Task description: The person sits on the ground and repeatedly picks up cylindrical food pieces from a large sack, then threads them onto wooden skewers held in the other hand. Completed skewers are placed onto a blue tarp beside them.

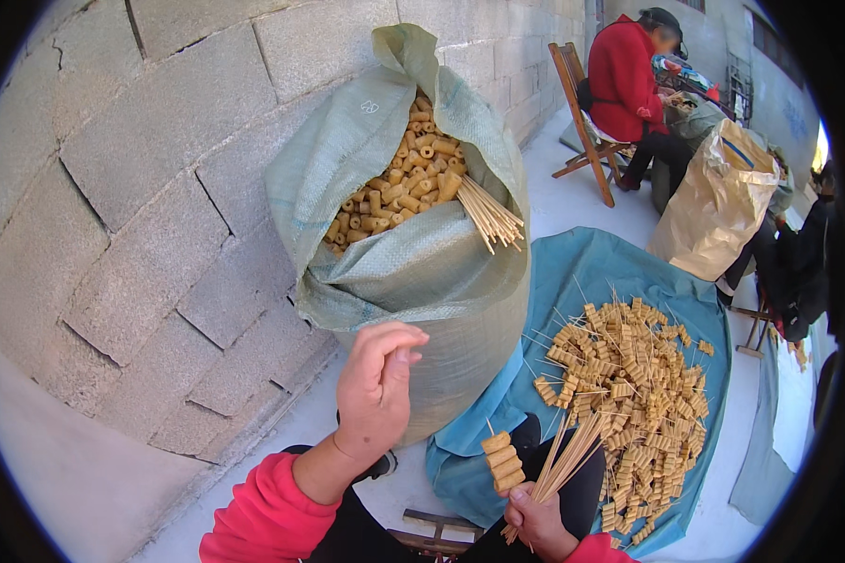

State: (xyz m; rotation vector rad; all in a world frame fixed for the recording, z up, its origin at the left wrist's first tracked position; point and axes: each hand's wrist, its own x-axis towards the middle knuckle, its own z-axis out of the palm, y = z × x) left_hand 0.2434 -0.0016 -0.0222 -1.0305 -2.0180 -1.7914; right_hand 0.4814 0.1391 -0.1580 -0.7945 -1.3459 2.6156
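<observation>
My left hand [377, 385] is raised in front of an open woven sack [432, 347], its fingers bent together with the thumb against them. Anything inside those fingers is hidden. Short tan tube-shaped pieces [394, 192] with holes through them fill the sack's mouth. A bundle of thin sticks [491, 216] rests on the sack's right edge. Low in the picture, my right hand [539, 522] grips a bundle of thin wooden skewers [569, 458]. Beside that bundle, at the same hand, stands one skewer threaded with several tan pieces [503, 461], its tip poking out on top.
A large heap of threaded skewers [643, 385] lies on a blue cloth [587, 258] to the right. A block wall [150, 216] runs along the left. Farther back, a person in red [624, 80] sits on a wooden chair [582, 141] near a tan paper sack [718, 202].
</observation>
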